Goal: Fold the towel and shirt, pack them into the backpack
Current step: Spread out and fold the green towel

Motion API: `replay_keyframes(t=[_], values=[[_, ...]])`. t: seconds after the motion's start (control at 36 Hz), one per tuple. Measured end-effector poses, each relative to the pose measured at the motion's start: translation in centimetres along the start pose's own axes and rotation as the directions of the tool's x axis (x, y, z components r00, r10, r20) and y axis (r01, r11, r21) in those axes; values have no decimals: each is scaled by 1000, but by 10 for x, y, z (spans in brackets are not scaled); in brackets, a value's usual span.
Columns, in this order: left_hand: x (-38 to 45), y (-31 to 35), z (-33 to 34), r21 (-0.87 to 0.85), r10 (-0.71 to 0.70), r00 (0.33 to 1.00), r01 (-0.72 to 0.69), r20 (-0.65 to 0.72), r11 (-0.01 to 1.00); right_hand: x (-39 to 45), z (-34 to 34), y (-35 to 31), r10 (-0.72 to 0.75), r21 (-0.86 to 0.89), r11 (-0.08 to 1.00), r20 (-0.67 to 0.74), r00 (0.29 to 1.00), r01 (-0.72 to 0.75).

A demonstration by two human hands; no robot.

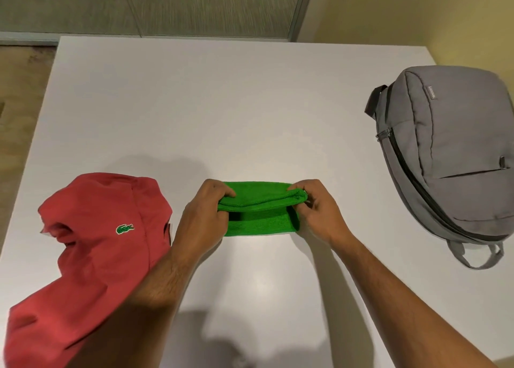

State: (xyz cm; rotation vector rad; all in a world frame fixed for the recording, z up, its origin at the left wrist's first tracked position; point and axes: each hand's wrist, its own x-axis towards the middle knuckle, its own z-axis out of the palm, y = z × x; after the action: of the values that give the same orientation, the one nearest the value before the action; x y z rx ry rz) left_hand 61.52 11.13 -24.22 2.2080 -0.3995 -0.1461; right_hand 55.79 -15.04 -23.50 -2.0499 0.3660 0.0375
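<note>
A small green towel (261,214) lies folded on the white table (222,103), at the centre near me. My left hand (203,214) pinches the left end of its raised upper layer. My right hand (317,211) pinches the right end, so the fold is lifted a little above the lower layer. A red shirt (97,250) with a green crocodile logo lies crumpled at the left, partly under my left forearm. The grey backpack (445,156) lies flat at the right, with its zipper shut as far as I can see.
The table's far edge meets a panelled wall. Bare tabletop lies between the towel and the backpack and beyond the towel. A wooden floor shows past the table's left edge.
</note>
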Motion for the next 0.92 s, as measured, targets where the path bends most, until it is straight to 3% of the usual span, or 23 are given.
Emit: replay_keyframes(t=[0.33, 0.56, 0.67, 0.92], values=[[-15, -14, 7, -34, -4, 1000, 4, 15, 999, -21, 15, 18, -84, -119, 990, -25, 996, 80], [-25, -21, 11, 143, 80, 996, -74, -37, 987, -32, 25, 14, -60, -132, 990, -92, 994, 47], [-28, -19, 12, 96, 84, 992, -75, -91, 993, -29, 34, 10, -13, -146, 989, -141, 990, -8], [-18, 3, 6, 87, 119, 956, -99, -266, 991, -34, 41, 7, -69, -200, 979, -166, 984, 35]])
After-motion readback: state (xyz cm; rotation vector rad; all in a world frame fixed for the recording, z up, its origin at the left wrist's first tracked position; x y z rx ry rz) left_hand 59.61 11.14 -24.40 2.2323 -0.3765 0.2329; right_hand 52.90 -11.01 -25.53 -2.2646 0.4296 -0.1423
